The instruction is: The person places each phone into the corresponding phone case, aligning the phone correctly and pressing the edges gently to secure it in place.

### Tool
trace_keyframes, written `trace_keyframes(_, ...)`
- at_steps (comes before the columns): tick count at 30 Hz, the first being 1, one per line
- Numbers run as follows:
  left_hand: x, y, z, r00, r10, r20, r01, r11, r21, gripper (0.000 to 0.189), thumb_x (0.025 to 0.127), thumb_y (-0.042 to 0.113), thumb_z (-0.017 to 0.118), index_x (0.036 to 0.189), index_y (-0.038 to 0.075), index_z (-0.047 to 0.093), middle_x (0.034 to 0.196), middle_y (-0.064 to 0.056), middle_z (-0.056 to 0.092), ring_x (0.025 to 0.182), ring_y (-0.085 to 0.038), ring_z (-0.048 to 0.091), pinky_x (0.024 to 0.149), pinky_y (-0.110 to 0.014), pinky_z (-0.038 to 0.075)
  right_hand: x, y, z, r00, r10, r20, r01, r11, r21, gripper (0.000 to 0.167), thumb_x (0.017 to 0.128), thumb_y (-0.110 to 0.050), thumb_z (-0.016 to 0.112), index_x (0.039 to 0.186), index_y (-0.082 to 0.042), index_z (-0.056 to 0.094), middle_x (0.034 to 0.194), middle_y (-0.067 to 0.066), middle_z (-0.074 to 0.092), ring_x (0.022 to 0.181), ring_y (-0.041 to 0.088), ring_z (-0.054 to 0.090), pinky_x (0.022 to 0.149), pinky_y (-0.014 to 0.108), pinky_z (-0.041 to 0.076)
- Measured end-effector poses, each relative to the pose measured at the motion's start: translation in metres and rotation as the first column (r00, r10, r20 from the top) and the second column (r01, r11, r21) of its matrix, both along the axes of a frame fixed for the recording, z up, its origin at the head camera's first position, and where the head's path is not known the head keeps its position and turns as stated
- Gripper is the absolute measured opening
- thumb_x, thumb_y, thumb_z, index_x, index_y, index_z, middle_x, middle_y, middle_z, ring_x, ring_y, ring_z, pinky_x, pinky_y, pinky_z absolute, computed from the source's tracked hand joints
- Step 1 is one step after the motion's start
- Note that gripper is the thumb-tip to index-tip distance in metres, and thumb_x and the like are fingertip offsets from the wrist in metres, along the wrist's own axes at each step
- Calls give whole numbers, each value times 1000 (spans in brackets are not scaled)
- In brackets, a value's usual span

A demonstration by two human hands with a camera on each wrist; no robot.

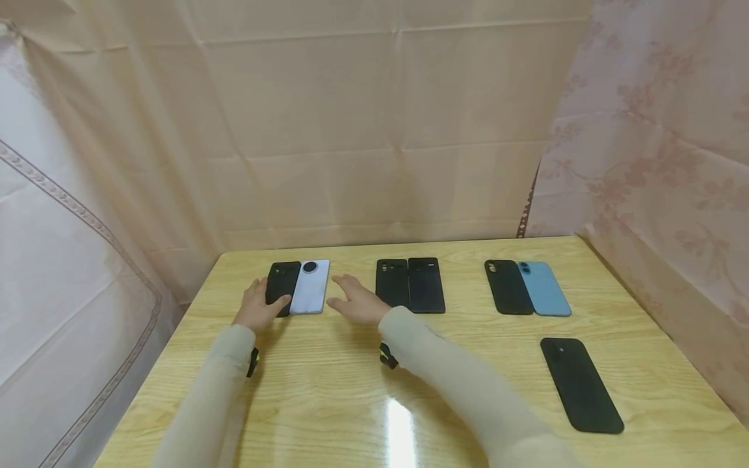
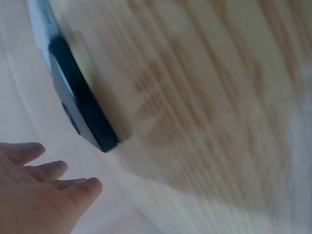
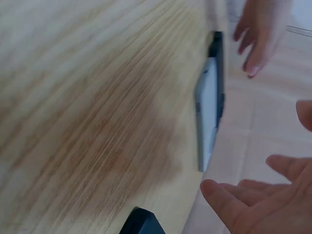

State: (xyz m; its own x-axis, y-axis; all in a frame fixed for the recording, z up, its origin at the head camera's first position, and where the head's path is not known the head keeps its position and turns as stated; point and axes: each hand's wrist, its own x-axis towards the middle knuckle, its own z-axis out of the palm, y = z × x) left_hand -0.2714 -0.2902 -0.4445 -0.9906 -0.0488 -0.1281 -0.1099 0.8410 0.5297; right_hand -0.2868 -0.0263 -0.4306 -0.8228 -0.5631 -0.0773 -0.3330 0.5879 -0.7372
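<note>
In the head view my left hand [image 1: 257, 308] hovers at the left side of a black phone case [image 1: 283, 278], its thumb reaching across the lower part. The left wrist view shows the fingers [image 2: 80, 192] apart from the case's dark edge [image 2: 85, 102]. A white phone [image 1: 311, 290] with a round camera lies directly right of that case. My right hand [image 1: 359, 304] is spread just right of the white phone, holding nothing. In the right wrist view, a gap separates its fingers from the white phone [image 3: 208, 109].
Another black case [image 1: 391, 281] and a dark phone [image 1: 426, 287] lie side by side at mid-table. Farther right sit a black case [image 1: 508, 288] and a light blue phone [image 1: 545, 290]. Nearer the front lies a larger black phone or case [image 1: 582, 387]. Curtains surround the wooden table [image 1: 316, 390].
</note>
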Motion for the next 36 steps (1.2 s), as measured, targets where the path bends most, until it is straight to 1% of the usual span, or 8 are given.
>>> trace_keyframes(4,-5,-5,-7,999,-26,35,28,998,-54,89,99,50,45,154,-5,4,159,-32,-5,144,-58,-4,115,-70,11,-4,-12,-4,999,26,-19,-23,992,120,66,102,-38,47,157,-12,21,165,16,9,152,32,13,123,48,22)
trace_keyframes(7,-8,-6,-11,996,-40,81,46,996,-74,88,99,51,43,155,-4,3,160,-31,-8,144,-57,-6,115,-71,8,-6,-22,-7,998,38,-46,-28,976,215,68,101,-38,49,157,-13,21,165,15,10,151,36,13,122,50,21)
trace_keyframes(11,-9,-4,-13,991,-47,122,59,993,-103,87,99,50,42,154,-7,6,160,-31,-7,144,-55,-5,116,-69,8,-7,-36,-14,993,62,-104,-20,930,368,69,100,-43,50,157,-17,21,166,8,11,152,35,12,123,52,19)
trace_keyframes(13,-9,-2,-13,989,-52,136,69,990,-126,86,99,50,42,153,-8,8,160,-31,-6,145,-55,-3,117,-68,10,-4,-41,-17,988,81,-133,-15,899,437,68,100,-46,48,157,-21,21,166,3,10,153,31,11,123,51,17)
trace_keyframes(16,-8,0,-11,986,-58,154,81,986,-149,85,99,49,42,152,-10,10,159,-32,-4,144,-56,-1,117,-67,11,4,-46,-16,983,98,-154,-8,868,497,68,100,-49,47,157,-26,20,166,-4,10,154,25,9,124,50,14)
trace_keyframes(24,-7,1,-10,983,-52,177,81,984,-159,84,99,48,42,151,-11,13,159,-33,0,145,-53,4,119,-63,14,25,-55,-7,965,150,-214,7,803,596,63,100,-50,47,155,-23,30,164,-5,20,152,21,19,123,47,19)
trace_keyframes(28,-7,2,-11,983,-56,175,86,982,-169,83,100,47,43,151,-12,13,158,-34,0,145,-54,4,119,-63,14,28,-57,-7,961,159,-224,20,773,634,65,99,-52,47,155,-23,30,163,-5,23,151,20,22,123,45,21)
trace_keyframes(36,-4,3,-9,985,-81,150,106,981,-165,79,98,37,48,149,-15,17,156,-37,4,143,-56,9,118,-63,17,27,-55,-11,955,177,-236,17,767,641,66,99,-54,46,155,-23,29,163,-5,23,151,20,22,123,42,21)
